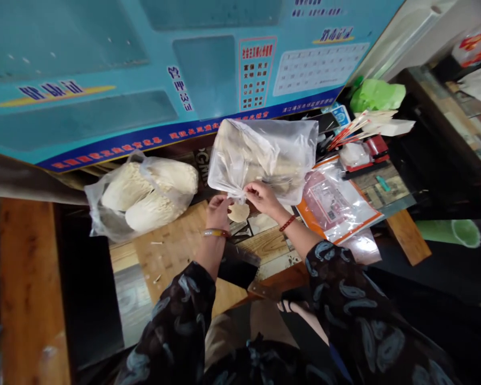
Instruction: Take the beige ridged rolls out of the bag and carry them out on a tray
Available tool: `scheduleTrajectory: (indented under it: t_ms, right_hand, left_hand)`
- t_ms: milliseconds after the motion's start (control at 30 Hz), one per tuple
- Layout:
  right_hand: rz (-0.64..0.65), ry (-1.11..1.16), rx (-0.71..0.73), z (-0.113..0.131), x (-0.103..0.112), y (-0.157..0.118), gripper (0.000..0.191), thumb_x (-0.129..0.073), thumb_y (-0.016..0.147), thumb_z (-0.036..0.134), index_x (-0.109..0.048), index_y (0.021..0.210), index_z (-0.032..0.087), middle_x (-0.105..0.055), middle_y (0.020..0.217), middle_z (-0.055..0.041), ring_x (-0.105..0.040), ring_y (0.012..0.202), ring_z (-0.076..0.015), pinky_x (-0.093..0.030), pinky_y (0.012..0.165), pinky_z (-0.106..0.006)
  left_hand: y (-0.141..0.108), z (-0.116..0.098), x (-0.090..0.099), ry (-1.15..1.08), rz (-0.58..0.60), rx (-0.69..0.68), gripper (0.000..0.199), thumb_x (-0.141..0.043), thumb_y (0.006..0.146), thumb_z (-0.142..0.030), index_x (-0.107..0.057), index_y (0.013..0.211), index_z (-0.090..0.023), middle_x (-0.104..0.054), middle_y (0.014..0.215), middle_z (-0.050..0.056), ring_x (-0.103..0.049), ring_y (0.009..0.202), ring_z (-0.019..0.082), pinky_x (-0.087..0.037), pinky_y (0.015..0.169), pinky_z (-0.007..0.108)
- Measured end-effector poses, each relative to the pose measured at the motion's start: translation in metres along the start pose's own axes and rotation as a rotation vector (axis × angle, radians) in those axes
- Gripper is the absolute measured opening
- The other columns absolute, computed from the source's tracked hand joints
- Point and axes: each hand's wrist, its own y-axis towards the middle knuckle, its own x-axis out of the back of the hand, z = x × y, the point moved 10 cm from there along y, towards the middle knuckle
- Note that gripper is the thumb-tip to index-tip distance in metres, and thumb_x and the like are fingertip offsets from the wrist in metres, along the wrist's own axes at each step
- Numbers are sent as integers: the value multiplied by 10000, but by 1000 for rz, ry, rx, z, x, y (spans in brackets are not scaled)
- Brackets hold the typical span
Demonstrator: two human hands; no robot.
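Observation:
A clear plastic bag with pale contents lies on the table, its gathered neck toward me. My left hand is closed at the left side of that neck, with thumb and fingers pinched together. From the right, my right hand pinches the bag's neck. A round pale piece shows just below the neck, between my hands. To the left, another clear bag holds several bundles of pale, thin-stemmed mushrooms.
A wooden board and a dark cleaver lie near the front edge. At right are an orange-edged packet, a red box and a green bag. A blue poster board stands behind.

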Motion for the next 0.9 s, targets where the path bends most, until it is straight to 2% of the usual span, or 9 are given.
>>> scheduleTrajectory:
  t_ms: [133, 267, 333, 500, 633, 700, 800, 833, 900]
  right_hand:
    - [127, -183, 126, 23, -5, -4, 62, -545, 820, 168, -581, 852, 207, -606, 892, -41, -552, 869, -189, -421, 787, -285]
    - [155, -327, 90, 24, -5, -3, 68, -531, 843, 170, -577, 834, 219, -605, 903, -49, -546, 881, -209, -405, 755, -291]
    - [100, -282, 57, 19, 0, -4, 91, -510, 865, 183, -585, 825, 218, -611, 876, -47, -553, 848, -204, -413, 759, -296]
    - [-123, -24, 12, 9, 12, -12, 95, -521, 880, 252, -595, 831, 219, -641, 861, -42, -588, 829, -193, -463, 785, -314]
    - [-215, 82, -55, -3, 13, -21, 115, -545, 872, 309, -599, 833, 215, -642, 832, -28, -592, 794, -178, -476, 759, -310]
    - [-229, 154, -116, -10, 14, -25, 142, -534, 878, 332, -606, 854, 212, -643, 827, -22, -595, 784, -168, -478, 745, -300]
    - [-224, 285, -222, -18, 15, -30, 213, -481, 908, 369, -616, 866, 209, -646, 825, -18, -604, 788, -153, -475, 707, -270]
    - [-224, 317, -247, -19, 16, -30, 233, -472, 915, 382, -622, 869, 210, -647, 826, -16, -602, 786, -147, -471, 691, -259]
    - [-244, 352, -261, -17, 20, -30, 247, -486, 916, 412, -635, 900, 216, -649, 836, -10, -594, 765, -133, -459, 657, -239]
  left_hand:
    - [-13, -10, -15, -178, 142, -53, 231, -666, 598, -254, -467, 708, -213, -588, 689, -44, -500, 548, 71, -306, 464, 178]
    - [-20, -27, -25, -53, 223, -200, 236, -691, 622, -206, -483, 734, -212, -493, 622, -76, -431, 524, 64, -342, 504, 193]
    - [-21, -28, -25, 70, 193, -236, 251, -706, 641, -197, -472, 730, -210, -471, 614, -79, -428, 536, 67, -354, 521, 196]
    - [-21, -25, -14, 238, -18, -273, 145, -623, 738, -189, -480, 738, -212, -467, 610, -72, -448, 547, 82, -379, 529, 200]
    - [-18, -27, -11, 298, -43, -346, 63, -551, 763, -160, -539, 796, -212, -501, 627, -61, -477, 544, 89, -399, 528, 202]
    - [-12, -17, -1, 286, -65, -251, 80, -552, 743, -150, -548, 798, -208, -531, 634, -54, -482, 520, 85, -387, 502, 201]
    - [-11, 16, 12, 132, -41, 83, 102, -561, 717, -157, -501, 780, -210, -587, 654, -37, -507, 492, 91, -374, 467, 205]
    - [-16, 24, 13, 77, -15, 153, 115, -560, 718, -162, -481, 782, -214, -600, 672, -33, -529, 505, 99, -383, 468, 209]
    - [-28, 24, 12, 60, 41, 127, 129, -557, 727, -156, -456, 778, -219, -618, 730, -22, -577, 570, 114, -418, 494, 219]
